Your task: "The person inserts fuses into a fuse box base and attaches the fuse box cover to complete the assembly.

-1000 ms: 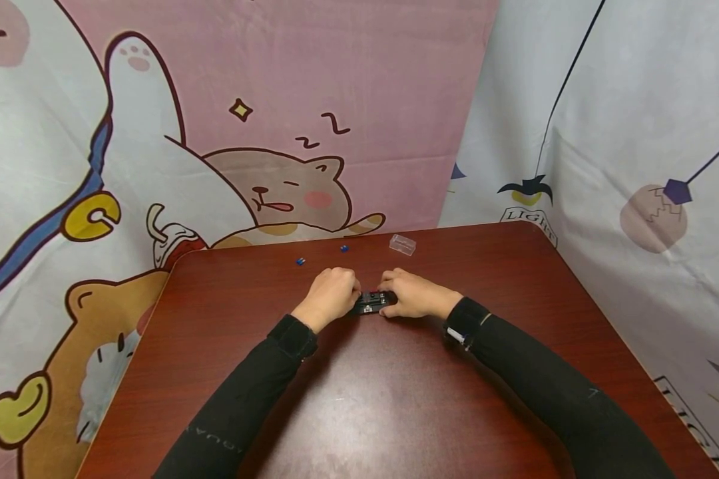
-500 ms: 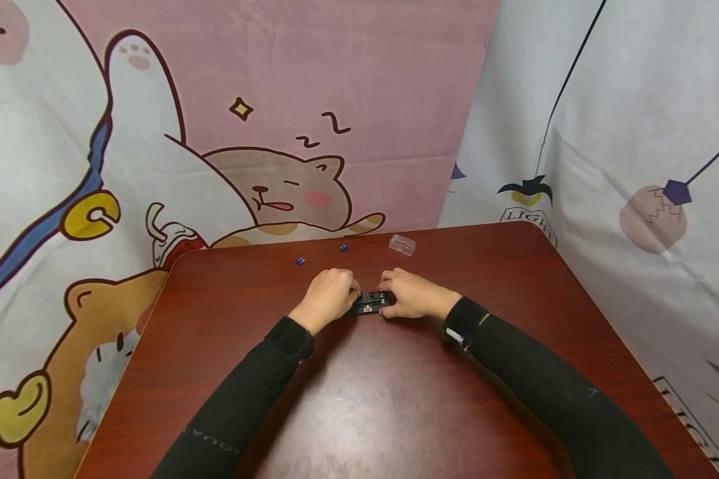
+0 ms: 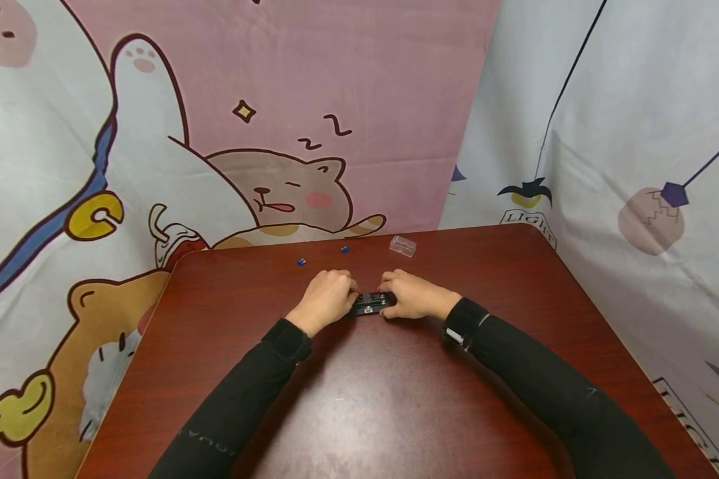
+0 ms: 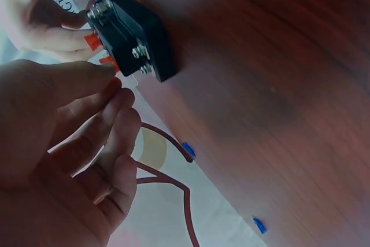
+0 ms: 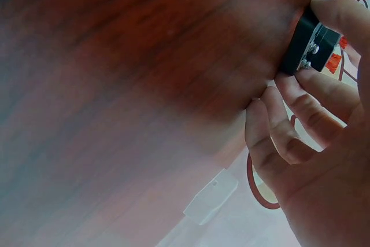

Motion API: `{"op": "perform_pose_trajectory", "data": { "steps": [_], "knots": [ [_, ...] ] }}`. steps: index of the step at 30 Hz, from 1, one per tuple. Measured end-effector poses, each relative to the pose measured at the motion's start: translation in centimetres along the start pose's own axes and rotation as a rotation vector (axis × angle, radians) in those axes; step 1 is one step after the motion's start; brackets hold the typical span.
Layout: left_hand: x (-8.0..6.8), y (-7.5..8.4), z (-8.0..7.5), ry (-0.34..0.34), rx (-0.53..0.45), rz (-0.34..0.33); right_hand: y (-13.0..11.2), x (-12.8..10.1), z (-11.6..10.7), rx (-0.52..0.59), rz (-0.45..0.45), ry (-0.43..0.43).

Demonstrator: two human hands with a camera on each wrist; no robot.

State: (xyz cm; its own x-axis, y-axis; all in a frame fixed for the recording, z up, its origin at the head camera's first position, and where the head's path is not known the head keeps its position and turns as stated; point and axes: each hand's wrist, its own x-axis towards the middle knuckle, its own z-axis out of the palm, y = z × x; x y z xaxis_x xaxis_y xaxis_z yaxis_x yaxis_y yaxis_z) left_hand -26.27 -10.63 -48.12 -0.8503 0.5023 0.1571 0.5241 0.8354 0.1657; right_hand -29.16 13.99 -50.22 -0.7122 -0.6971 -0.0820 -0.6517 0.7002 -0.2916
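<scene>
A small black terminal block (image 3: 369, 303) with metal screws lies on the dark red table (image 3: 359, 399), between both hands. My right hand (image 3: 391, 301) grips its right end, thumb on top and fingers curled beneath, as the right wrist view shows on the block (image 5: 309, 44). My left hand (image 3: 351, 297) is at the left end. In the left wrist view the left thumb and forefinger (image 4: 107, 82) pinch a red insert (image 4: 110, 63) at the block's edge (image 4: 133, 33). A second red insert (image 4: 92, 41) sits beside it.
Two tiny blue pieces (image 3: 301, 262) (image 3: 344, 249) lie behind the hands. A clear plastic box (image 3: 403, 245) sits near the table's far edge. Printed cloth backdrops hang close behind and to the right of the table.
Both hands stay on the block in the same grip. Only the head view has shifted slightly.
</scene>
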Motion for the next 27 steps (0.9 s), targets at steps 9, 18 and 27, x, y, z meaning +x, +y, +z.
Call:
{"op": "perform_pose_trajectory", "data": {
  "steps": [9, 18, 27],
  "knots": [
    [0.0, -1.1, -0.5, 0.028, 0.028, -0.032, 0.2, -0.2, 0.0, 0.003, -0.006, 0.009],
    [0.1, -4.2, -1.2, 0.014, 0.040, -0.153, 0.1, -0.3, 0.1, 0.020, 0.011, -0.011],
    [0.7, -8.6, -1.8, 0.003, 0.052, -0.229, 0.1, -0.3, 0.0, 0.016, 0.014, -0.021]
  ]
}}
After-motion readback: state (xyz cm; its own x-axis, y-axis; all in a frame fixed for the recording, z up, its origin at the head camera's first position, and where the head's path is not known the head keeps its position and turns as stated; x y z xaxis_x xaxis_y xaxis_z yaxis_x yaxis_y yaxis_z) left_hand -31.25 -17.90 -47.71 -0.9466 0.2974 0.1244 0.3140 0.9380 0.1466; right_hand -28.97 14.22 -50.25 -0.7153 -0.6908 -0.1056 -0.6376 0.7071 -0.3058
